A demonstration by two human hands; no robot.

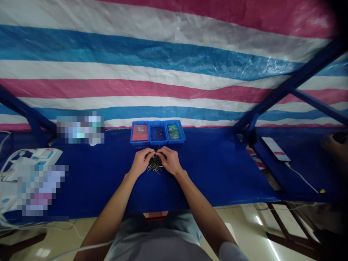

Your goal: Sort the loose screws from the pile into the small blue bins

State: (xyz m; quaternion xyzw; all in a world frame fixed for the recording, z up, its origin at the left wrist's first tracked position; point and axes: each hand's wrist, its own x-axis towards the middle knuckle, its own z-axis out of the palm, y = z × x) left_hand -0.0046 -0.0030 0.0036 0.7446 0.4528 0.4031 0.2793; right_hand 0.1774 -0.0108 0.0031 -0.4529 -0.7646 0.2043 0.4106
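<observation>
A loose pile of thin, dark and brassy metal pieces, like screws or nails (154, 166), lies on the blue table. Over its left side is my left hand (141, 160), thumb and fingers drawn together in a pinch. My right hand (170, 159) mirrors it on the right, also pinched, and the fingertips of both nearly meet above the pile. Whatever sits between the fingertips is too small to make out. Just beyond the hands stand three joined blue bins: the left bin (131, 137) has a red packet (139, 133), the middle bin (154, 142) several thin metal pieces (158, 133), the right bin (182, 136) a green packet (173, 132).
A white power strip (51, 156) and cables lie at the left of the table (217, 166), near blurred items. On the right, a phone (276, 148) is plugged into a cable; another person's hand (335, 146) shows at the edge. Striped sheeting (174, 72) hangs behind.
</observation>
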